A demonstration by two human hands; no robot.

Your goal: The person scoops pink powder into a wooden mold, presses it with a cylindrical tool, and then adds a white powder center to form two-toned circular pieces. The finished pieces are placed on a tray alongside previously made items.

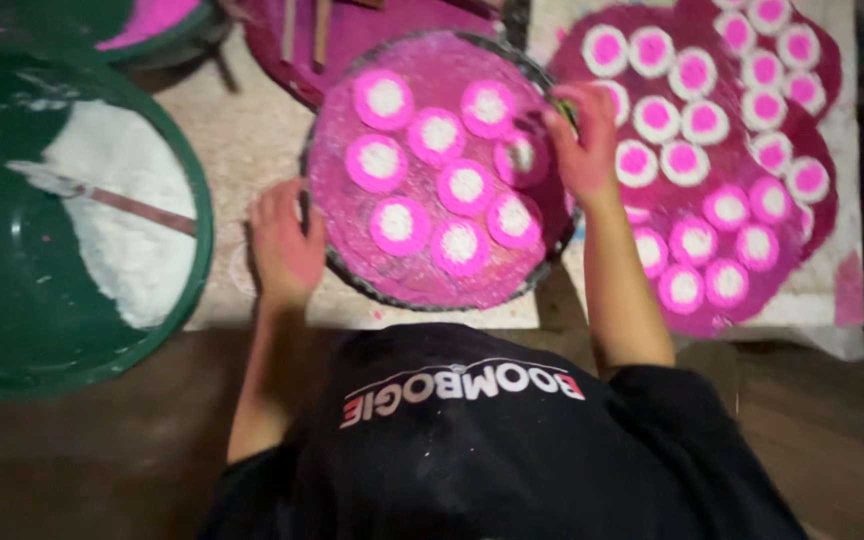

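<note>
1. Holding the round pink tray [352, 262], the left hand [285, 247] grips its left rim.
2. The right hand [582, 140] pinches the far right rim.
3. White-centred pink discs [466, 186] fill the tray.
4. A green bowl [12, 290] sits left.

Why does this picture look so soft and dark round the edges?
Head view: the whole frame is slightly blurred, most of all the right hand at the round pink tray's far rim, smeared as if by motion; the left hand at the near rim is soft too. Light falls on the pink discs; the green basin and foreground lie dim.
</note>
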